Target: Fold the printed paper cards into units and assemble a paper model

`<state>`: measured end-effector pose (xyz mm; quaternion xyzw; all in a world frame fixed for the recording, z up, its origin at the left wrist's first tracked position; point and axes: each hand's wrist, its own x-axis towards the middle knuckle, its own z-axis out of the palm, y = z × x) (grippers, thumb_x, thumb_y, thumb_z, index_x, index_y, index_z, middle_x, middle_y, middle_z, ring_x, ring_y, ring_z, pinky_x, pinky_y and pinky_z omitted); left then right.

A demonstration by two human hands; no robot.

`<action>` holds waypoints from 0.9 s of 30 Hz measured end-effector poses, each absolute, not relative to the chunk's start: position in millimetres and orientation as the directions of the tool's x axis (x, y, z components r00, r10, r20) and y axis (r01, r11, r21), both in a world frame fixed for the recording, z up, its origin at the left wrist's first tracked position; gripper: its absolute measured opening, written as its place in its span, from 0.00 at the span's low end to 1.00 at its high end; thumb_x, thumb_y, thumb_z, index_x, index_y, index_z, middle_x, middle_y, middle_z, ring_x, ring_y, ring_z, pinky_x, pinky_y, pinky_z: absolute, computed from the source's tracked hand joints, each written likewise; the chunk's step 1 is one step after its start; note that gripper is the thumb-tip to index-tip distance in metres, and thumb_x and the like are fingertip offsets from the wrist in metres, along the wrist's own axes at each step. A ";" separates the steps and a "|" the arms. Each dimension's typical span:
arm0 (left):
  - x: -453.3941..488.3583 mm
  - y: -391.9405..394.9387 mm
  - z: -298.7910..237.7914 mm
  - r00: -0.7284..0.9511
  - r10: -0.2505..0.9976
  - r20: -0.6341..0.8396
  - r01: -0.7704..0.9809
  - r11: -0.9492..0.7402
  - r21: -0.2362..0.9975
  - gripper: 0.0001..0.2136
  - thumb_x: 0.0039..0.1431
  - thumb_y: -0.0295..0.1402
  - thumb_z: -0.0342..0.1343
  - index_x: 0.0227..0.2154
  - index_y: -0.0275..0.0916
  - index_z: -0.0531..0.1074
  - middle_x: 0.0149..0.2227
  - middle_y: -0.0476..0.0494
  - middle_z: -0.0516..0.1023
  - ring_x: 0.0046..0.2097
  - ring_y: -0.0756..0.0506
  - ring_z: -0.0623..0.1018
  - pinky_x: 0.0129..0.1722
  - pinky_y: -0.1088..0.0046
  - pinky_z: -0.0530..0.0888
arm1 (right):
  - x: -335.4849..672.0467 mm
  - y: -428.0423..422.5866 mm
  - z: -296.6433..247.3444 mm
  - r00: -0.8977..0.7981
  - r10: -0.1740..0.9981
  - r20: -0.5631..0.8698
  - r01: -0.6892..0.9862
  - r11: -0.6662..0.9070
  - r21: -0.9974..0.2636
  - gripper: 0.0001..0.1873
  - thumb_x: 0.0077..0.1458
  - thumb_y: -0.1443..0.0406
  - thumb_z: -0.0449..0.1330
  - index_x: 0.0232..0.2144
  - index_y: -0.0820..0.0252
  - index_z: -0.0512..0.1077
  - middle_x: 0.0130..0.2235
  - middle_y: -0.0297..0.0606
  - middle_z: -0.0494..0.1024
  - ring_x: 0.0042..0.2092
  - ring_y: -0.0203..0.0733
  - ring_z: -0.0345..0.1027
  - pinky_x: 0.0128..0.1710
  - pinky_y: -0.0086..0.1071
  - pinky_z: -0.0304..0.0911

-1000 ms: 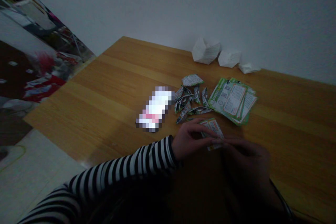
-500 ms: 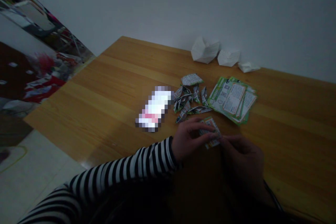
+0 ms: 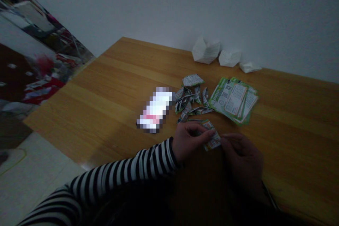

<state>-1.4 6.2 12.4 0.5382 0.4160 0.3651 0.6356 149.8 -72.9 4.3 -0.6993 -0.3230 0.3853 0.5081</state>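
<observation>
Left hand (image 3: 185, 140) clamping printed paper (image 3: 213, 143) under thumb, near side of tabletop (image 3: 106, 91) — likely steadying it for right hand (image 3: 242, 159) at its right edge; cannot tell if right grip pinching. Folded pieces (image 3: 185, 111) lying just beyond, left of card stack (image 3: 230, 100).

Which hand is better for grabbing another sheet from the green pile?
Probably the right hand: it sits nearer the green pile. The left hand is busy holding the small printed paper, near the folded pieces.
</observation>
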 end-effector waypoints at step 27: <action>3.6 0.1 7.9 0.372 0.901 -0.223 -0.236 0.324 0.916 0.26 0.48 0.33 0.71 0.43 0.41 0.58 0.30 0.53 0.75 0.28 0.52 0.76 0.28 0.78 0.73 | 146.6 -73.9 0.2 0.412 0.903 0.125 0.368 -0.039 -0.929 0.10 0.55 0.62 0.65 0.40 0.55 0.71 0.30 0.33 0.78 0.28 0.36 0.74 0.27 0.26 0.69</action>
